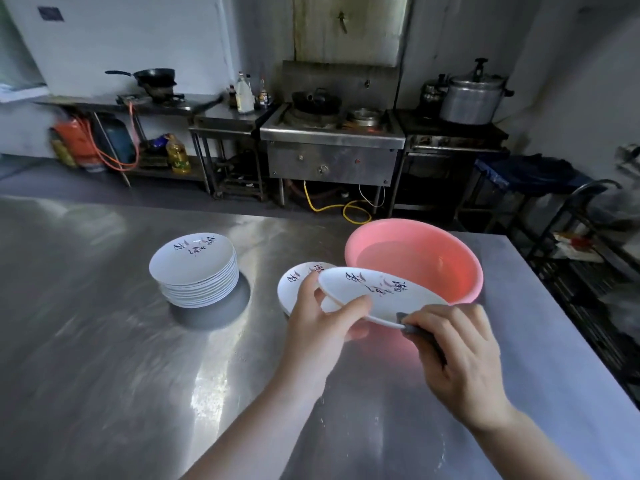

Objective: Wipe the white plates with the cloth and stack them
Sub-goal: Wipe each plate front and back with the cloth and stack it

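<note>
My left hand (pixel 320 322) holds a white plate (pixel 375 292) with dark calligraphy by its near-left rim, lifted just above the steel table. A dark grey cloth (pixel 417 329) is pinched in my right hand (pixel 460 355) and pressed against the plate's near-right rim. Under and behind the held plate lies a low pile of similar plates (pixel 294 282), partly hidden by my left hand. Further left, a taller stack of several white plates (pixel 195 268) rests on the table.
A pink basin (pixel 415 258) with water stands just behind the held plate. The steel table (pixel 104 358) ends at its right edge near a wire rack (pixel 588 258). Stoves, pots and gas bottles line the far wall.
</note>
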`<state>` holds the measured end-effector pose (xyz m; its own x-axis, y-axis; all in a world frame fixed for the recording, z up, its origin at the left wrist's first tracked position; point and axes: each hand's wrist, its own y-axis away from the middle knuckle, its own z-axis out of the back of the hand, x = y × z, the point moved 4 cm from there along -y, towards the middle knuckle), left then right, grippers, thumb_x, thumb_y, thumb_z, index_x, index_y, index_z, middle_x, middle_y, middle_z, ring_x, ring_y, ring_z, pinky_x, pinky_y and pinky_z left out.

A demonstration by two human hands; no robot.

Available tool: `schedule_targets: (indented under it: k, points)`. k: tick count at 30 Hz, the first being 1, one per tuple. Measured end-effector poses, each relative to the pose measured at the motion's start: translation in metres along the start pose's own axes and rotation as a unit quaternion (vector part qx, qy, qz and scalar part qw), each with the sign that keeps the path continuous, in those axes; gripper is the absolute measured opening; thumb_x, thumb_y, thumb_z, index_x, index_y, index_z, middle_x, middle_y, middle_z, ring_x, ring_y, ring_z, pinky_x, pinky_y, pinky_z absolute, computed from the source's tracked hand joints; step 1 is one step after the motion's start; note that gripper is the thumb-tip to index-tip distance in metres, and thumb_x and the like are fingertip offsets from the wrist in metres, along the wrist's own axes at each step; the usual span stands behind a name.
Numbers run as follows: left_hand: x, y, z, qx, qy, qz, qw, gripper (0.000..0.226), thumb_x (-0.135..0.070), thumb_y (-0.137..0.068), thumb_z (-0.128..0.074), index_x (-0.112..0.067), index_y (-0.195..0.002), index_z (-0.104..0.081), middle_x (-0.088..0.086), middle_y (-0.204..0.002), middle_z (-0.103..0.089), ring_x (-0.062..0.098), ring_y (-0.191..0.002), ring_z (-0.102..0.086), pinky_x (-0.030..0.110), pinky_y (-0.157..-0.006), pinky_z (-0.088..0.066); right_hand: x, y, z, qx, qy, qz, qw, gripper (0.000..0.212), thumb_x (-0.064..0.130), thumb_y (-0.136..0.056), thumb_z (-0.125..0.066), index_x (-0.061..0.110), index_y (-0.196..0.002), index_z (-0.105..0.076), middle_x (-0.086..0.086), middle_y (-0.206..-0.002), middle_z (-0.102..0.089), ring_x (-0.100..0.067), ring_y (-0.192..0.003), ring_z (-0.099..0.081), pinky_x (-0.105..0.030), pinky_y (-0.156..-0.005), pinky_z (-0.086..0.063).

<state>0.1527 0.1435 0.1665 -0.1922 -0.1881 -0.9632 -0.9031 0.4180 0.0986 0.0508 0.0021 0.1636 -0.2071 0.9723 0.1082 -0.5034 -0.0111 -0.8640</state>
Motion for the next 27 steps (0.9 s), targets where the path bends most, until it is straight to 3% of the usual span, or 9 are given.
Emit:
schedule_targets:
  k: [4, 6, 8, 10, 13, 17, 20, 25, 27]
  points:
    - [0.019, -0.005, 0.020, -0.047, 0.061, 0.005, 0.997, 0.056, 0.011, -0.077, -0.071, -0.034, -0.108, -0.061, 0.002, -0.112, -0.069, 0.014, -0.096, -0.069, 0.023, -0.064, -0.058, 0.005, 0.003, -0.017, 0.084, -0.055, -0.007, 0.995, 0.014, 0.020, -0.094, -0.055, 0.014, -0.099, -0.066, 0.004, -0.095, -0.065, -0.020, -0.078, -0.051, -0.025, -0.075, -0.039]
    - [0.025, -0.009, 0.036, -0.070, 0.075, 0.012, 0.995, 0.062, 0.017, -0.078, -0.067, -0.038, -0.106, -0.062, -0.006, -0.105, -0.072, 0.015, -0.101, -0.068, 0.025, -0.062, -0.058, 0.007, 0.004, -0.029, 0.137, -0.094, -0.031, 0.986, 0.021, 0.023, -0.094, -0.053, 0.011, -0.100, -0.069, 0.005, -0.096, -0.065, -0.018, -0.080, -0.054, -0.022, -0.078, -0.038]
    - [0.034, -0.013, 0.055, -0.094, 0.093, 0.024, 0.991, 0.069, 0.019, -0.078, -0.066, -0.034, -0.121, -0.058, -0.010, -0.110, -0.070, 0.014, -0.107, -0.067, 0.026, -0.064, -0.060, 0.009, 0.004, -0.041, 0.164, -0.123, -0.067, 0.976, 0.022, 0.025, -0.094, -0.053, 0.011, -0.101, -0.069, 0.007, -0.094, -0.064, -0.017, -0.082, -0.054, -0.019, -0.079, -0.035]
    - [0.042, -0.016, 0.073, -0.102, 0.096, 0.027, 0.990, 0.075, 0.021, -0.078, -0.065, -0.030, -0.132, -0.054, -0.008, -0.120, -0.068, 0.013, -0.108, -0.067, 0.027, -0.065, -0.060, 0.010, 0.001, -0.055, 0.162, -0.134, -0.105, 0.972, 0.018, 0.023, -0.093, -0.057, 0.013, -0.101, -0.069, 0.010, -0.093, -0.062, -0.011, -0.083, -0.050, -0.016, -0.080, -0.034]
    - [0.053, -0.021, 0.098, -0.091, 0.092, 0.026, 0.991, 0.078, 0.022, -0.076, -0.063, -0.034, -0.130, -0.057, -0.009, -0.118, -0.070, 0.008, -0.105, -0.068, 0.025, -0.064, -0.059, 0.011, 0.000, -0.076, 0.141, -0.137, -0.161, 0.967, 0.013, 0.016, -0.088, -0.065, 0.016, -0.100, -0.069, 0.015, -0.093, -0.060, -0.003, -0.086, -0.044, -0.012, -0.080, -0.033]
    - [0.070, -0.044, 0.123, -0.076, 0.118, 0.057, 0.988, 0.079, 0.021, -0.074, -0.064, -0.033, -0.131, -0.057, -0.005, -0.120, -0.070, 0.016, -0.111, -0.066, 0.023, -0.065, -0.058, 0.004, 0.006, -0.103, 0.106, -0.152, -0.286, 0.940, 0.016, 0.013, -0.086, -0.067, 0.022, -0.099, -0.068, 0.019, -0.090, -0.059, -0.003, -0.094, -0.046, -0.009, -0.079, -0.034]
    - [0.081, -0.070, 0.130, -0.068, 0.116, 0.073, 0.988, 0.077, 0.021, -0.073, -0.063, -0.034, -0.126, -0.060, -0.006, -0.115, -0.072, 0.014, -0.109, -0.066, 0.023, -0.064, -0.058, -0.005, 0.012, -0.118, 0.073, -0.164, -0.355, 0.918, 0.023, 0.005, -0.085, -0.069, 0.024, -0.098, -0.068, 0.023, -0.089, -0.057, -0.008, -0.096, -0.049, -0.005, -0.065, -0.040]
    - [0.106, -0.118, 0.133, -0.079, 0.121, 0.096, 0.985, 0.075, 0.025, -0.074, -0.061, -0.037, -0.117, -0.063, -0.008, -0.115, -0.070, 0.020, -0.116, -0.063, 0.031, -0.071, -0.057, -0.021, 0.013, -0.135, 0.058, -0.146, -0.403, 0.902, 0.025, 0.003, -0.084, -0.069, 0.023, -0.098, -0.069, 0.028, -0.094, -0.054, -0.012, -0.094, -0.053, -0.007, -0.053, -0.042]
    - [0.116, -0.133, 0.131, -0.085, 0.134, 0.105, 0.982, 0.077, 0.025, -0.073, -0.061, -0.038, -0.117, -0.061, -0.005, -0.124, -0.066, 0.025, -0.121, -0.060, 0.035, -0.075, -0.057, -0.025, 0.012, -0.138, 0.058, -0.131, -0.405, 0.903, 0.026, 0.002, -0.084, -0.070, 0.025, -0.096, -0.069, 0.026, -0.094, -0.055, -0.010, -0.095, -0.052, -0.005, -0.058, -0.041]
